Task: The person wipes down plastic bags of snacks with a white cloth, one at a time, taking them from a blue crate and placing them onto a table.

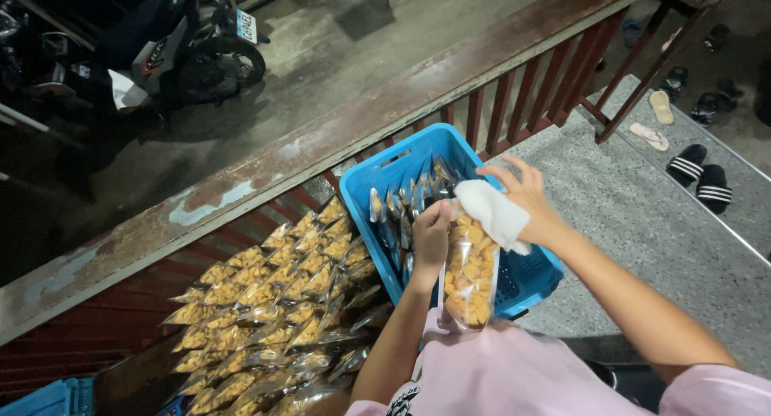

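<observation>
Held bag: one clear plastic bag of golden-orange snack pieces (470, 275), long and upright, hanging in front of the blue basket's near wall and above the person's pink shirt (498, 376).
Left hand (432, 233): arm reaches up from below, fingers clamped together on the bag's top left edge.
Right hand (526, 197): forearm comes in from the lower right, wrist bent; fingers pinch a white cloth against the bag's top, the upper fingers spread slightly apart.
White cloth (496, 211): one, folded, draped over the bag's upper right corner and touching the right hand.
Blue basket (418, 155): one, rectangular plastic with slotted walls, set just beside the railing; roughly seven or eight filled bags (401, 203) stand on edge in a row at its far left part; the exact count is unclear.
Stacked bags (273, 303): dozens of like bags, too many to count, lying overlapped in rows left of the basket.
Railing (321, 143): one worn red-brown rail with vertical bars, running diagonally.
Motorbike (177, 46): one, parked below at upper left.
Sandals (699, 175): one black striped pair on the grey floor at right, with several more beyond it.
</observation>
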